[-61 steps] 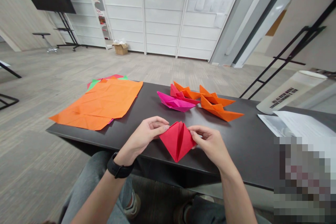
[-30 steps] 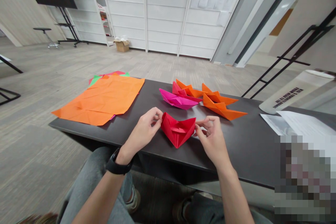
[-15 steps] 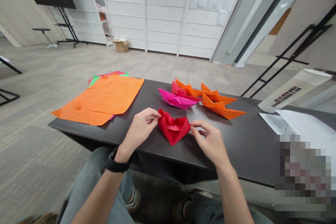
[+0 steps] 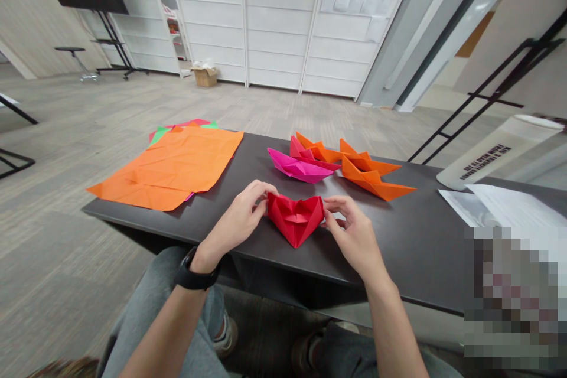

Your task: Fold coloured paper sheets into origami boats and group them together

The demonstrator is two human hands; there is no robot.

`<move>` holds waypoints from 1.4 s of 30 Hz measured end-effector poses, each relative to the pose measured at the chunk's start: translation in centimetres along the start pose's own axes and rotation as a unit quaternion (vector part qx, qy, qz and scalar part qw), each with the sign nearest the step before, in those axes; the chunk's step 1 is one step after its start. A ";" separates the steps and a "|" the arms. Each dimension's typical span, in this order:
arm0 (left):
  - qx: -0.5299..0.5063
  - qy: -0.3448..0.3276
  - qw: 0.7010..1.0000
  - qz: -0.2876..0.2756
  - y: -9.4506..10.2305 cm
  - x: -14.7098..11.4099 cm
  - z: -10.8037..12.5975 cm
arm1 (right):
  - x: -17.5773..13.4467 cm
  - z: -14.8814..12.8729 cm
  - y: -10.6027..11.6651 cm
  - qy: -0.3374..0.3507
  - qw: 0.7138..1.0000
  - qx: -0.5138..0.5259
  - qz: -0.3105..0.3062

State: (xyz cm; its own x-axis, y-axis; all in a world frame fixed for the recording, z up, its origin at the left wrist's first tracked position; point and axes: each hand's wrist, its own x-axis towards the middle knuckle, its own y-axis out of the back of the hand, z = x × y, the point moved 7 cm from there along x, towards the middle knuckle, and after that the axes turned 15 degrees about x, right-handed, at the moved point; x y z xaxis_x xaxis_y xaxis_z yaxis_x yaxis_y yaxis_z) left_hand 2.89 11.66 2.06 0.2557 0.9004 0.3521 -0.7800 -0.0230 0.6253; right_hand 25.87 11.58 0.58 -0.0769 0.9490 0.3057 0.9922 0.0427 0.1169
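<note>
A partly folded red paper boat [image 4: 296, 221] stands near the front edge of the dark table, its top spread wide and its lower point toward me. My left hand [image 4: 248, 207] pinches its left upper corner between thumb and fingers. On the opposite side, my right hand [image 4: 349, 225] pinches the right upper corner. Just beyond it sits a magenta paper boat [image 4: 301, 170], with a pink-red paper boat [image 4: 305, 150] behind. Orange paper boats [image 4: 372, 180] lie to the right of these.
A stack of paper sheets, orange on top [image 4: 177, 168], covers the table's left end. A white cylinder with black lettering [image 4: 491, 153] and white printed papers [image 4: 509, 207] lie at the right. The dark table's front edge [image 4: 310, 274] runs above my knees.
The red paper has been pulled a little wider and has shifted slightly right and toward me. My right hand moved slightly outward; both hands keep their pinch.
</note>
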 end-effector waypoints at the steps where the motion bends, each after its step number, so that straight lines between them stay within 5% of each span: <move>1: 0.007 -0.004 1.000 0.000 0.1 0.0 0.1 | 0.0 0.0 0.0 -0.001 1.000 -0.002 -0.002; 9: -0.030 -0.053 0.997 -0.056 0.2 -0.4 2.2 | 0.1 -0.2 -0.3 -0.001 1.000 -0.015 -0.004; 16: -0.099 0.016 0.994 -0.040 -0.1 -0.1 0.0 | -0.1 -0.9 -0.2 0.025 0.998 -0.054 -0.006; 23: -0.118 0.042 0.991 -0.035 -0.2 -0.2 0.4 | -0.8 -2.7 -1.2 0.058 0.994 -0.047 -0.078; 34: -0.154 0.068 0.984 -0.052 0.3 -0.4 -0.3 | -0.4 -1.8 0.3 0.031 0.999 -0.006 0.033; 42: -0.142 0.100 0.985 0.003 1.3 -0.1 -1.2 | 0.1 -0.9 1.6 -0.015 0.988 0.130 0.086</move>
State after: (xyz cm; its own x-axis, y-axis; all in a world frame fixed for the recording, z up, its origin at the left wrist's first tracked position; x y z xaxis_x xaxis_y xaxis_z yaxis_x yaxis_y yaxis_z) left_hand 1.16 12.05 2.07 0.1548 0.9690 0.1928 -0.9168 0.0681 0.3935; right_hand 27.31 11.45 1.66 0.0949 0.9577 0.2716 0.9821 -0.0455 -0.1825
